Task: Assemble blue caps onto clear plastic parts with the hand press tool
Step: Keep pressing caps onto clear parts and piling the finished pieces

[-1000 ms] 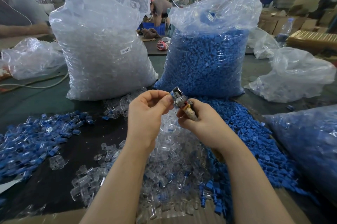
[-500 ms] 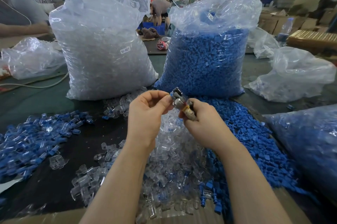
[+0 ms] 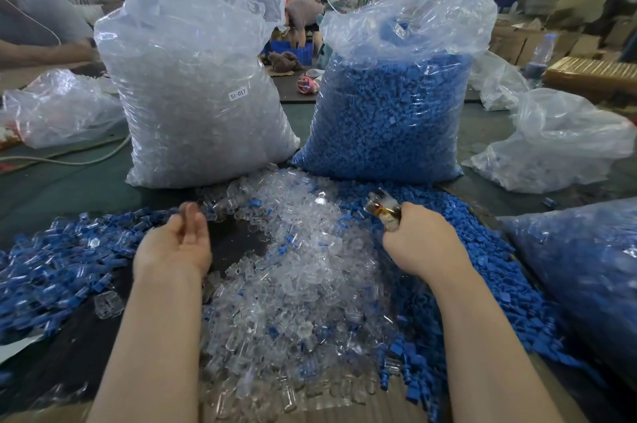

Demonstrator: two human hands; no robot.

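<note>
While my two hands hung apart over the worktop (image 3: pixel 79 350), the risks lay mostly in what sat nearest me. Closest in, the loose heap of small clear plastic parts (image 3: pixel 293 288) spread right to the worktop's near edge, so I judged a careless sweep of my forearm could push some off onto the floor.

My left hand (image 3: pixel 174 243) hovered palm-up and slack, fingers blurred and seemingly holding nothing, just beside the pile of finished clear parts with blue caps fitted (image 3: pixel 55 271). Stray blue pieces lay scattered through the clear heap, and I thought a hasty grab there might bring up the wrong piece, or two at once.

My right hand (image 3: pixel 422 243) was curled tight round the small metal hand press tool (image 3: pixel 382 207), whose head poked out above my knuckles over the loose spread of small blue plastic caps (image 3: pixel 482 250). I could not tell whether the tool was loaded. A cap seated crooked would likely jam or crack the clear part, and a fingertip near the head could get pinched.

Farther off stood the tall clear bag of clear parts (image 3: pixel 193 102) and the tall clear bag of blue caps (image 3: pixel 393 105), the latter touching the loose caps; if nudged, either could slump and mix stock.
</note>
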